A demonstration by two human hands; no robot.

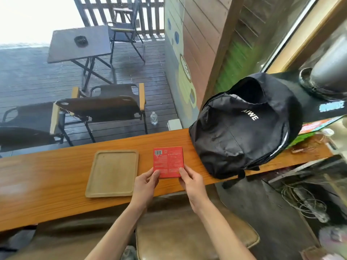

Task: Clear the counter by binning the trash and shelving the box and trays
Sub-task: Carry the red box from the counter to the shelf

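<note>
A flat red box (167, 160) with a barcode and small print lies on the wooden counter (47, 177), near its front edge. My left hand (145, 186) grips the box's near left corner and my right hand (191, 182) grips its near right corner. A shallow wooden tray (112, 173) rests on the counter just left of the box, with nothing on it.
A black backpack (244, 126) sits on the counter right of the box, close to it. Beyond the counter are folding chairs (101, 107), a dark table (78, 44) and a water bottle (154, 118) on the deck. A padded stool (187, 237) is below my arms. Cables (304, 201) lie at lower right.
</note>
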